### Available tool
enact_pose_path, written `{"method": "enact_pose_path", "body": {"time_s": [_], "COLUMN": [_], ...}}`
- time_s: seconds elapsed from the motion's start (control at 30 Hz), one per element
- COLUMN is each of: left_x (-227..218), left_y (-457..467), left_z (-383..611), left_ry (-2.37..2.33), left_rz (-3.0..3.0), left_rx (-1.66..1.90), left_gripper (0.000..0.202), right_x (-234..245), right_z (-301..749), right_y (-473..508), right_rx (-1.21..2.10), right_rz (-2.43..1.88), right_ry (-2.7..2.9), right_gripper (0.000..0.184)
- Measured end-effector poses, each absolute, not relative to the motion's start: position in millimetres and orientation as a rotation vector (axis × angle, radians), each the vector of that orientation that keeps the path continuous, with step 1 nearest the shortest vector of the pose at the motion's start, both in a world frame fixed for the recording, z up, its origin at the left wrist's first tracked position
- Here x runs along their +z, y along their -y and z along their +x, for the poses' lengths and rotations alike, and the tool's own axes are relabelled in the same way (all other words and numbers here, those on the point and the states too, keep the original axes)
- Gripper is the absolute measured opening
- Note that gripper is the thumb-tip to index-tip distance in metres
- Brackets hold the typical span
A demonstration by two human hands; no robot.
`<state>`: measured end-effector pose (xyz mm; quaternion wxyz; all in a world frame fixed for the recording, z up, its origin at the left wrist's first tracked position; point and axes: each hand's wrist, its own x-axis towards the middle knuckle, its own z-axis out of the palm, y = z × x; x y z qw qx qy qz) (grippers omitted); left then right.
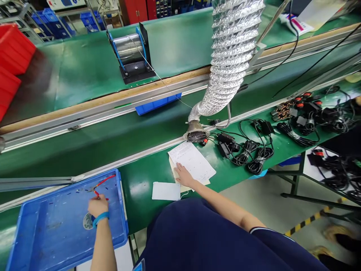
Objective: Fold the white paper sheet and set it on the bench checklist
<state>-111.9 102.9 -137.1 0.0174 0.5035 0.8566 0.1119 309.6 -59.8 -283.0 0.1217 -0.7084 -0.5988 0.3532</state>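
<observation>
My left hand (97, 205) reaches into a blue plastic tray (34, 241) at the lower left and pinches a thin red wire (105, 182) that lies across the tray's far corner. A blue band sits on that wrist. My right hand (184, 175) rests flat, fingers stretched out, on a sheet of white paper (194, 160) on the green workbench (141, 180). A smaller white slip (166, 191) lies just left of that hand.
A silver flexible duct (229, 64) hangs down to a small fan (196, 135) behind the paper. Several black adapters with coiled cables (254, 150) lie to the right. A solder wire spool (130, 51) stands on the far belt. Red bins (12, 60) sit far left.
</observation>
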Motion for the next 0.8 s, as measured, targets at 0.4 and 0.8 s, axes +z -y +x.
{"method": "enact_pose_path", "body": {"time_s": [0.4, 0.8], "left_x": [-142, -163], "left_y": [0, 12], "left_z": [115, 134], "left_ry": [-1.741, -1.742], "left_rz": [1.889, 1.784], "left_rx": [0.316, 0.505], "left_gripper": [0.020, 0.033], "right_x": [-300, -370], "right_z": [302, 323], "right_y": [73, 105], "right_rx": [0.849, 0.660], "right_rz": [-2.008, -1.668], "right_ry": [1.764, 2.025], "right_gripper": [0.056, 0.056]}}
